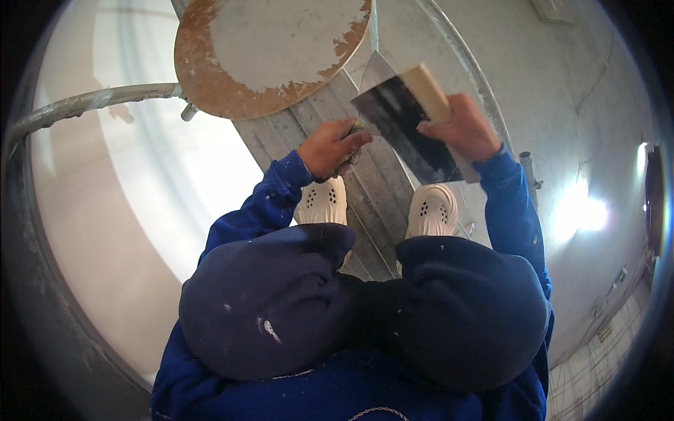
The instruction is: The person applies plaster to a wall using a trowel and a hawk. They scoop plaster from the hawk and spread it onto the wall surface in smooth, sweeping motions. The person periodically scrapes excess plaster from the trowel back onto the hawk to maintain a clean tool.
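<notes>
My right hand [467, 126] grips a plastering trowel [404, 126] with a wide dark blade and a pale wooden handle [426, 92]. Its thumb lies by the handle; the other fingers are mostly hidden. To the left of that blade, my left hand [333, 147] is closed round a small tool with a yellowish end [357, 129], largely covered by the fingers. The tool sits close to the trowel's left edge; whether they touch I cannot tell. A thin silvery pointed sheet [376, 69] shows behind the trowel's upper corner.
I sit above a grey metal plank [288, 126], my pale clogs [432, 210] on it. A round brown board [232, 98] coated with whitish plaster is ahead. Plaster-spotted metal tubes [105, 97] curve at the left and right [470, 59]. A bright light [586, 210] shines at right.
</notes>
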The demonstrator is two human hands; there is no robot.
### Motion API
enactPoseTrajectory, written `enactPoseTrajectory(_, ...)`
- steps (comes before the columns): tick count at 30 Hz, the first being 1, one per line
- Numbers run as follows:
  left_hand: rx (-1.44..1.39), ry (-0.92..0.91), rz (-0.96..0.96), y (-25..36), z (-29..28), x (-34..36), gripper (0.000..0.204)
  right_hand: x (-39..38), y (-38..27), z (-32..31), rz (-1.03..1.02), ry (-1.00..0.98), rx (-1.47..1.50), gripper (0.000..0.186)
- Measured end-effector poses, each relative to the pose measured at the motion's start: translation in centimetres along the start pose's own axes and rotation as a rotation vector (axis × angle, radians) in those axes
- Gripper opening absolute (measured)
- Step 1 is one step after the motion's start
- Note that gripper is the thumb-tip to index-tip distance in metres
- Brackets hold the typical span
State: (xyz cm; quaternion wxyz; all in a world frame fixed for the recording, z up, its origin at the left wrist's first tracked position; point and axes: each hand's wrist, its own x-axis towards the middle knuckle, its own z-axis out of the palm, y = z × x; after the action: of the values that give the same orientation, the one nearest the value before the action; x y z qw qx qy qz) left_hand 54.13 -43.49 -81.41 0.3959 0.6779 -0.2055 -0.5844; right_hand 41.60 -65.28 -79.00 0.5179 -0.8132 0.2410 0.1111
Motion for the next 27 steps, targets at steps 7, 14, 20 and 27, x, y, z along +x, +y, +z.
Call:
enactPoseTrajectory(7,0.065,-0.033,0.037,-0.5,-0.2,0.1,0.028,0.3,0.3,-0.1,-0.04,0.123,-0.085,0.049)
enactPoseTrajectory(14,0.188,-0.028,0.071,-0.6,-0.4,0.1,0.031,0.7,0.4,0.2,-0.075,0.021,-0.122,0.049)
enactPoseTrajectory(20,-0.003,0.059,-0.032,0.1,-0.1,0.0,0.035,0.2,0.8,0.7,-0.02,0.046,-0.051,0.043)
enactPoseTrajectory(27,-0.115,0.121,0.063,0.3,-0.1,0.1,0.036,-1.2,3.3,1.0,0.073,0.134,-0.027,0.049)
